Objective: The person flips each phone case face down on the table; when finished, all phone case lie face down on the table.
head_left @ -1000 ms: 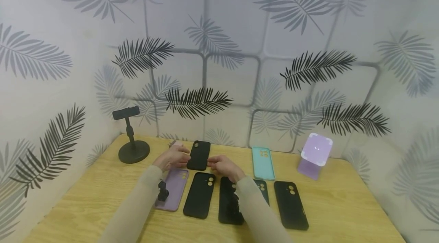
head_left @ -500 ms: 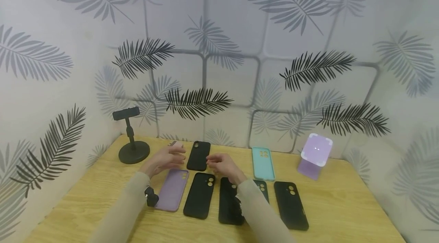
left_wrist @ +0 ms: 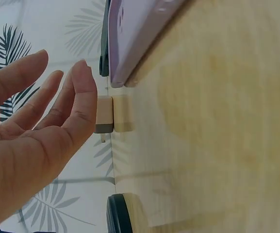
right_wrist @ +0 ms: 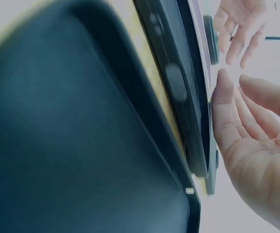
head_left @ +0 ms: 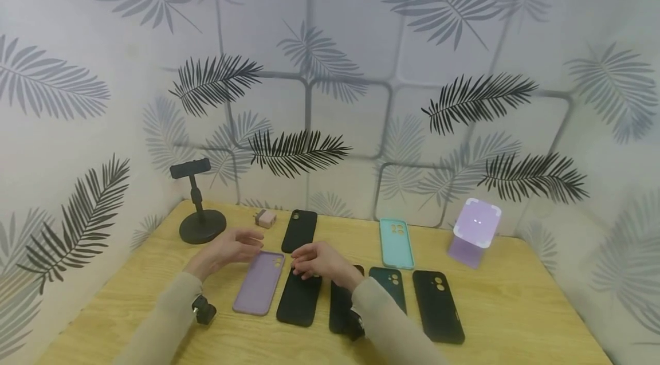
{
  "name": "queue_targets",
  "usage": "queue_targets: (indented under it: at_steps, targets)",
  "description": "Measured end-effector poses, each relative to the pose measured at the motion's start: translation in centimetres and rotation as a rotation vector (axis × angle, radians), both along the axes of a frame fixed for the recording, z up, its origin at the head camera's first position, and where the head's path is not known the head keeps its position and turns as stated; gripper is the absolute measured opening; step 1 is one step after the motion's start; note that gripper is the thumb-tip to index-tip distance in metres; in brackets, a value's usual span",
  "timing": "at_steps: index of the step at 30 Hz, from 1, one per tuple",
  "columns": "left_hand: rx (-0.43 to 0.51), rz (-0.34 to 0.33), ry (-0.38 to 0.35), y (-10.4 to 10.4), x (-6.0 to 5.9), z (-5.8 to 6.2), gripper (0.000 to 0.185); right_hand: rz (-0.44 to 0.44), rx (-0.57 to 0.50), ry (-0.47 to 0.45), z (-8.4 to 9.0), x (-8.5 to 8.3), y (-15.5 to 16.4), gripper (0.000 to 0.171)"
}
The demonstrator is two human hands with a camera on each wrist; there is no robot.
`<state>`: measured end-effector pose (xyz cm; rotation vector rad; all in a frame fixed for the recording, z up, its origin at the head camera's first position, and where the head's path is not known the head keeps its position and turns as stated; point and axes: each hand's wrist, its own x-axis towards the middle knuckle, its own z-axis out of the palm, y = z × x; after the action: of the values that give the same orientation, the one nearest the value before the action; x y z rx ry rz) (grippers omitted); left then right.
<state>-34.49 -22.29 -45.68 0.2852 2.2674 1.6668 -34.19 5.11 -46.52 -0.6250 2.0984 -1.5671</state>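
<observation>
Seemingly, black case [head_left: 299, 298] lies under right hand [head_left: 318, 261].

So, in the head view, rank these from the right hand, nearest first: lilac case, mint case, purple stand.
1. lilac case, just left of the right hand.
2. mint case, to its right.
3. purple stand, far right by the wall.
</observation>
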Motion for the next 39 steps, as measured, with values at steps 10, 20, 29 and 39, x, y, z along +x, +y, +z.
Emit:
queue_targets:
  at_steps: [10, 20, 29, 39]
  targets:
    - [-0.070, -0.024, 0.035, -1.9, 2.8, -0.4, 0.049, 0.093, 0.004, -0.088, 0.2, 2.5, -1.5, 0.034]
    - [-0.076, -0.025, -0.076, -2.5, 4.9, -0.1, 0.047, 0.104, 0.062, -0.072, 0.3, 2.8, -1.9, 0.029]
    - [-0.078, -0.025, -0.122, -1.9, 5.2, 0.1, 0.051, 0.082, 0.095, -0.067, 0.3, 2.9, -2.7, 0.028]
    - [0.070, -0.072, -0.213, -3.2, 4.7, 0.0, 0.062, 0.090, 0.084, -0.107, 0.5, 3.0, -3.2, 0.030]
